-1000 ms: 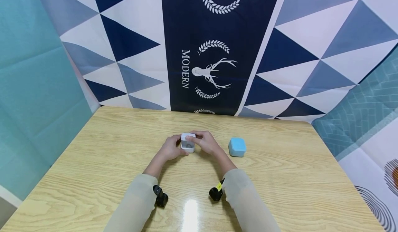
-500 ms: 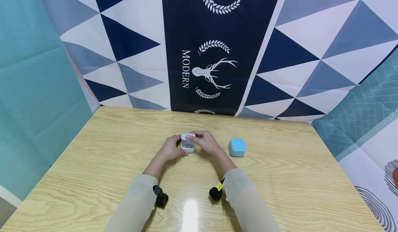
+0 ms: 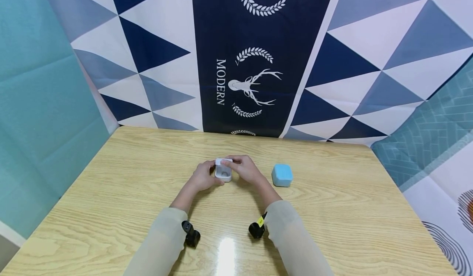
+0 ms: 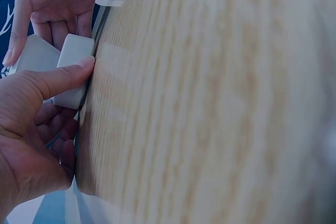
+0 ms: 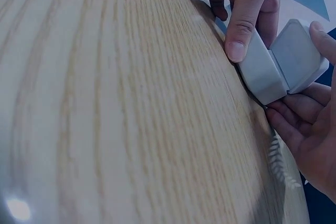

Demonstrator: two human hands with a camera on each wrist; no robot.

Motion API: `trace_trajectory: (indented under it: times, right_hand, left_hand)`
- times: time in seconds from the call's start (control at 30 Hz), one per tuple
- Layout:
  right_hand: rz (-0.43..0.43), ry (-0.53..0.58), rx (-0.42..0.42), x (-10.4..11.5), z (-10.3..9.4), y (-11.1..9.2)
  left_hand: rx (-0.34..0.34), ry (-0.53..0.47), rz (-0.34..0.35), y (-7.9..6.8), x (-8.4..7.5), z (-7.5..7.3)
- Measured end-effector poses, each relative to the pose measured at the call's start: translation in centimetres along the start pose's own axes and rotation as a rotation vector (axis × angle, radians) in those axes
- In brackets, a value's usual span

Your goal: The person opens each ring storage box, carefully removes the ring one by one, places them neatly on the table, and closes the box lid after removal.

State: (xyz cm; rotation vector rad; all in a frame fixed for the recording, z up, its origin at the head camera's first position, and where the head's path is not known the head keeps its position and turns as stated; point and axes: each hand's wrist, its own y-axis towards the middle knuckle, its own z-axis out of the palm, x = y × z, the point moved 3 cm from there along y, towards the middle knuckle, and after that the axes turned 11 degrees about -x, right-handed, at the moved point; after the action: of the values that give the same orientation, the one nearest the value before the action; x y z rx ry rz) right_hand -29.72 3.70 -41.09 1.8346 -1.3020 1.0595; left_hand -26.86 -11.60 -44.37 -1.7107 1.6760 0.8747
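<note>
White box, hinged lid tipped up, toward the table's 12 o'clock edge. Left hand at box's 9 o'clock, thumb and fingers curled, gripping the base. Right hand at 3 o'clock, slightly parted, lid held between thumb and fingers. Blue box near, farther out at 3 o'clock, touched by neither hand.
</note>
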Motion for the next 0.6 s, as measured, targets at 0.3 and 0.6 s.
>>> trace_trajectory:
  times: [0.3, 0.6]
  right_hand:
    - [0.004, 0.016, -0.026, -2.7, 0.7, 1.5]
    - [0.032, 0.018, -0.035, -2.7, 0.6, 1.4]
  left_hand:
    - [-0.002, 0.003, 0.001, 0.0, -0.1, 0.0]
    - [-0.001, 0.003, 0.011, -0.1, -0.1, 0.0]
